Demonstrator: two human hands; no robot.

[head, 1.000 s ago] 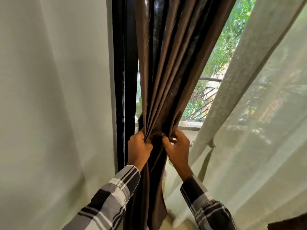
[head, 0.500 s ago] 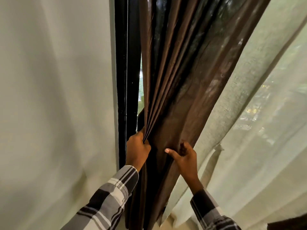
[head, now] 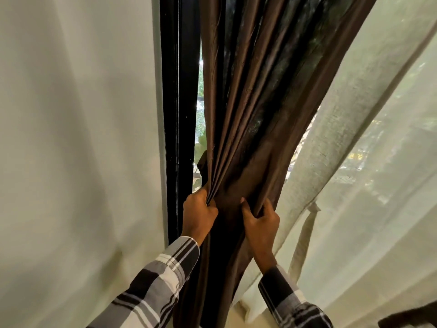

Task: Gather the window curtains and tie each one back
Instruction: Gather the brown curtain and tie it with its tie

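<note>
Since half a second ago, the right hand [head: 261,222] has closed again on the brown curtain [head: 248,119]; before, its thumb was stretched out flat on the cloth, and now the fingers [head: 268,210] curl into a fold of it. More of the brown cloth is pulled together, and a small gap of daylight shows at its right edge.

This brown curtain hangs in the middle of the view, in front of the window, and narrows into tight pleats where the two hands hold it. The left hand [head: 199,214] is a closed fist around the pleats on the curtain's left side, just beside the black window frame [head: 176,114]. The right hand grips the cloth on the other side, near the left one but not touching it.

Both arms wear checked sleeves [head: 160,282]. To the right hangs a pale sheer curtain [head: 369,185], with a loose cloth strip [head: 305,237] of the same colour hanging on it. On the left is a plain pale wall [head: 75,150].
</note>
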